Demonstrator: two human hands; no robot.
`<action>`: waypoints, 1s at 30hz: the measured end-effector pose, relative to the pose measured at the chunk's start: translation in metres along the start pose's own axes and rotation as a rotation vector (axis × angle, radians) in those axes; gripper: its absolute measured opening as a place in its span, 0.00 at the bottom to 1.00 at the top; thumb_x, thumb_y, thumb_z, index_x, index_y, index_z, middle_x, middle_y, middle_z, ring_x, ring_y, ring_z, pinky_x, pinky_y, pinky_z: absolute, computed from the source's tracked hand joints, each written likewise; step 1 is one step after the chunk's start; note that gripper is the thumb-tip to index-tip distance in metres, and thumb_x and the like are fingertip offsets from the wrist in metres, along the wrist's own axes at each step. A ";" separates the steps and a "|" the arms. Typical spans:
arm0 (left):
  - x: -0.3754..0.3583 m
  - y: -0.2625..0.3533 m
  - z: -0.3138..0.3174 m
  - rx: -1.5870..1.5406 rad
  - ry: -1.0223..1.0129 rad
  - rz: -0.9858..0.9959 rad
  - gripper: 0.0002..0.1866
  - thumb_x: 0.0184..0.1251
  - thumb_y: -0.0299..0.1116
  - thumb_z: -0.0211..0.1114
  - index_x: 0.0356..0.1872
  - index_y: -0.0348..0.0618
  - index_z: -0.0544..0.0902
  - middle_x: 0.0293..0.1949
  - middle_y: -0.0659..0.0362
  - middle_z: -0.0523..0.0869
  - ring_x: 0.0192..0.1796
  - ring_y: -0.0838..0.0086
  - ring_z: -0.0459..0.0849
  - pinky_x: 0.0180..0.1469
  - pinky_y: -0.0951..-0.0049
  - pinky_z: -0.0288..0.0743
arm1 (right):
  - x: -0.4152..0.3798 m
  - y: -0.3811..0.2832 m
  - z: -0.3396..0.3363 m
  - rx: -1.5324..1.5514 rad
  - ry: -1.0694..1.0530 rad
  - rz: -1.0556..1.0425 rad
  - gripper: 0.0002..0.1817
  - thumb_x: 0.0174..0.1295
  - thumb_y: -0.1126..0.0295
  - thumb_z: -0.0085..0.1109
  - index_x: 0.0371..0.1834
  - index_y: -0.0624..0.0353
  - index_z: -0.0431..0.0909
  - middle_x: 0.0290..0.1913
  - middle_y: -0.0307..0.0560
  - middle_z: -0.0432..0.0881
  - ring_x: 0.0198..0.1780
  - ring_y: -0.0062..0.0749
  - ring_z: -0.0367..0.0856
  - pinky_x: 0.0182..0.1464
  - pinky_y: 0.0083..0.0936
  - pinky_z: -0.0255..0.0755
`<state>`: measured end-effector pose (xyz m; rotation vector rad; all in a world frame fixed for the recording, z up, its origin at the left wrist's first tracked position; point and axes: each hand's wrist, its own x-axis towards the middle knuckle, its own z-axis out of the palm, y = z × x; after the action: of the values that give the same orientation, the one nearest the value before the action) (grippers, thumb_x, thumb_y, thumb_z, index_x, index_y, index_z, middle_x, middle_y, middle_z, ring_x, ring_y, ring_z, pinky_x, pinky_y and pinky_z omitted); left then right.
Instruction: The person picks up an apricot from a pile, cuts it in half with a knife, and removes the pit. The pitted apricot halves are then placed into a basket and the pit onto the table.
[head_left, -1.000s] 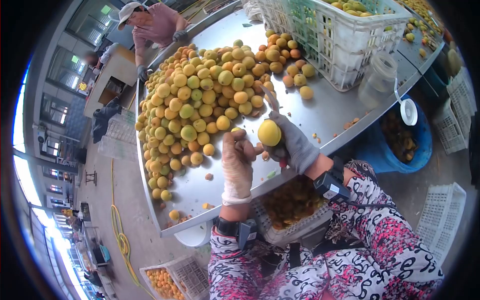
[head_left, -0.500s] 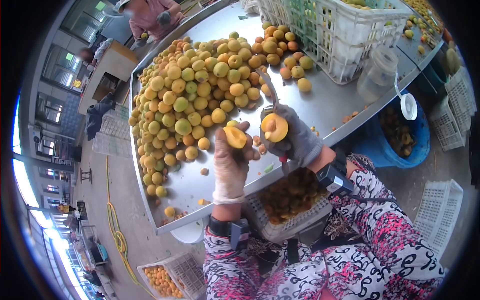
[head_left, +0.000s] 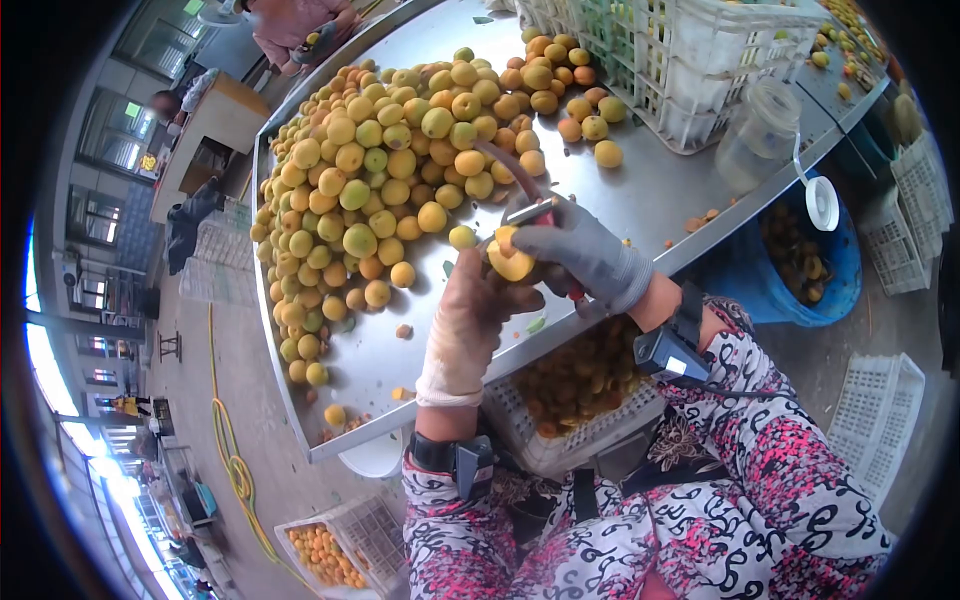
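My left hand (head_left: pixel 465 315), in a stained white glove, is closed around a cut apricot (head_left: pixel 511 264), its yellow flesh facing me. My right hand (head_left: pixel 590 255), in a grey glove, grips a curved-bladed cutting tool (head_left: pixel 522 178) with red handle parts. The right thumb presses against the cut fruit, and the two hands meet there. The blade points up and left towards the apricot pile (head_left: pixel 390 150). My fingers hide part of the fruit and most of the tool's handle.
The fruit lies on a metal table (head_left: pixel 420 330). A white crate (head_left: pixel 690 70) and a plastic jar (head_left: pixel 760 130) stand at the right. Below are a crate of cut fruit (head_left: pixel 570 390) and a blue tub (head_left: pixel 835 290). Another person (head_left: pixel 300 35) works across the table.
My hands have come together. The half with the stone, earlier in my right hand, and the half in my left are no longer apart. The tool has tilted left.
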<state>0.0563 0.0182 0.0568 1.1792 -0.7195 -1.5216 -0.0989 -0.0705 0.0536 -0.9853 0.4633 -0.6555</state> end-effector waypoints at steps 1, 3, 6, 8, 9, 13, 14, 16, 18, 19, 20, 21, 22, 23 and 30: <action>0.002 -0.001 0.006 -0.096 -0.021 0.041 0.29 0.69 0.53 0.51 0.58 0.37 0.72 0.45 0.53 0.82 0.41 0.66 0.82 0.45 0.67 0.75 | 0.001 0.003 0.004 -0.070 0.016 -0.037 0.17 0.58 0.57 0.62 0.42 0.58 0.77 0.26 0.34 0.77 0.21 0.13 0.72 0.20 0.11 0.64; 0.003 -0.001 0.020 -0.229 0.030 0.090 0.25 0.70 0.50 0.53 0.56 0.39 0.73 0.41 0.56 0.81 0.36 0.68 0.80 0.42 0.67 0.74 | -0.001 -0.001 0.005 -0.172 0.003 -0.005 0.20 0.56 0.59 0.66 0.48 0.58 0.78 0.28 0.34 0.77 0.22 0.12 0.73 0.21 0.11 0.66; 0.004 -0.001 0.020 -0.360 0.082 0.063 0.21 0.67 0.47 0.58 0.51 0.41 0.75 0.38 0.58 0.80 0.31 0.69 0.76 0.39 0.69 0.72 | -0.002 -0.001 0.005 -0.186 0.014 0.024 0.19 0.56 0.59 0.66 0.48 0.57 0.79 0.28 0.34 0.78 0.22 0.13 0.73 0.21 0.11 0.66; 0.007 -0.010 0.010 -0.382 0.116 0.047 0.19 0.65 0.46 0.60 0.48 0.42 0.76 0.37 0.59 0.79 0.29 0.70 0.75 0.38 0.69 0.70 | -0.002 -0.001 0.007 -0.177 0.051 0.000 0.18 0.56 0.60 0.66 0.46 0.58 0.80 0.27 0.35 0.78 0.21 0.13 0.73 0.20 0.12 0.65; 0.007 -0.010 0.009 -0.406 0.149 0.031 0.18 0.63 0.45 0.62 0.45 0.42 0.77 0.37 0.59 0.78 0.28 0.71 0.73 0.37 0.69 0.69 | -0.003 -0.001 0.007 -0.170 0.088 -0.024 0.17 0.56 0.60 0.66 0.44 0.59 0.80 0.27 0.35 0.78 0.19 0.13 0.72 0.20 0.12 0.65; 0.009 -0.013 0.016 -0.379 0.184 0.047 0.16 0.60 0.42 0.63 0.41 0.42 0.78 0.35 0.58 0.77 0.27 0.71 0.74 0.36 0.68 0.68 | 0.007 -0.014 -0.004 0.181 0.261 -0.137 0.11 0.59 0.66 0.62 0.38 0.62 0.79 0.19 0.37 0.75 0.13 0.15 0.66 0.14 0.15 0.59; 0.011 -0.015 0.018 -0.460 0.116 -0.035 0.15 0.59 0.41 0.63 0.41 0.41 0.78 0.35 0.57 0.77 0.27 0.71 0.74 0.36 0.68 0.68 | 0.003 -0.026 -0.004 0.359 0.310 -0.230 0.10 0.62 0.65 0.58 0.39 0.61 0.78 0.16 0.37 0.73 0.11 0.16 0.64 0.13 0.15 0.57; 0.013 -0.020 0.019 -0.538 0.049 -0.122 0.15 0.57 0.39 0.62 0.40 0.40 0.78 0.34 0.56 0.77 0.27 0.70 0.74 0.35 0.68 0.69 | 0.006 -0.027 -0.011 0.464 0.181 -0.306 0.11 0.64 0.64 0.56 0.40 0.61 0.77 0.14 0.36 0.70 0.09 0.17 0.60 0.13 0.16 0.55; 0.015 -0.025 0.022 -0.450 0.023 -0.103 0.14 0.56 0.37 0.61 0.41 0.40 0.78 0.35 0.53 0.78 0.27 0.69 0.74 0.34 0.70 0.69 | 0.006 -0.030 -0.012 0.513 0.148 -0.328 0.11 0.64 0.63 0.57 0.37 0.60 0.76 0.13 0.35 0.68 0.09 0.17 0.59 0.13 0.17 0.54; 0.015 -0.027 0.028 -0.388 0.032 -0.041 0.16 0.59 0.41 0.61 0.41 0.40 0.78 0.38 0.52 0.79 0.28 0.67 0.76 0.31 0.71 0.70 | 0.006 -0.031 -0.012 0.559 0.109 -0.350 0.11 0.64 0.62 0.57 0.35 0.58 0.76 0.12 0.34 0.66 0.09 0.17 0.58 0.13 0.17 0.54; 0.015 -0.027 0.031 -0.387 0.030 -0.047 0.16 0.59 0.41 0.61 0.41 0.40 0.78 0.38 0.52 0.79 0.28 0.67 0.76 0.31 0.71 0.70 | 0.006 -0.031 -0.012 0.561 0.116 -0.351 0.11 0.64 0.62 0.57 0.35 0.58 0.76 0.12 0.34 0.66 0.09 0.17 0.58 0.13 0.17 0.54; 0.016 -0.027 0.033 -0.456 0.073 -0.110 0.17 0.61 0.44 0.61 0.41 0.40 0.78 0.38 0.53 0.80 0.29 0.67 0.77 0.29 0.73 0.69 | 0.005 -0.032 -0.011 0.532 0.108 -0.362 0.11 0.65 0.61 0.57 0.32 0.58 0.76 0.12 0.33 0.65 0.09 0.17 0.58 0.13 0.18 0.53; 0.017 -0.026 0.036 -0.524 0.117 -0.171 0.18 0.63 0.46 0.61 0.41 0.41 0.77 0.39 0.53 0.80 0.30 0.67 0.78 0.26 0.75 0.68 | 0.005 -0.032 -0.010 0.503 0.099 -0.374 0.12 0.65 0.60 0.57 0.30 0.57 0.75 0.11 0.32 0.63 0.09 0.17 0.57 0.13 0.18 0.53; 0.017 -0.025 0.041 -0.522 0.115 -0.175 0.18 0.63 0.46 0.61 0.41 0.41 0.77 0.39 0.53 0.80 0.30 0.67 0.78 0.26 0.75 0.68 | 0.006 -0.030 -0.008 0.473 0.135 -0.368 0.13 0.65 0.59 0.58 0.28 0.55 0.74 0.12 0.31 0.64 0.10 0.15 0.58 0.13 0.16 0.54; 0.014 -0.025 0.049 -0.541 0.170 -0.164 0.17 0.65 0.44 0.60 0.47 0.44 0.74 0.40 0.56 0.81 0.35 0.70 0.80 0.22 0.79 0.68 | -0.007 -0.032 0.012 0.283 0.194 -0.404 0.11 0.63 0.61 0.63 0.31 0.56 0.75 0.19 0.27 0.69 0.19 0.07 0.64 0.19 0.10 0.57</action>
<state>0.0023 0.0054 0.0469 0.9495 -0.0802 -1.5929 -0.1056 -0.0708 0.0882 -0.7520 0.3290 -1.1551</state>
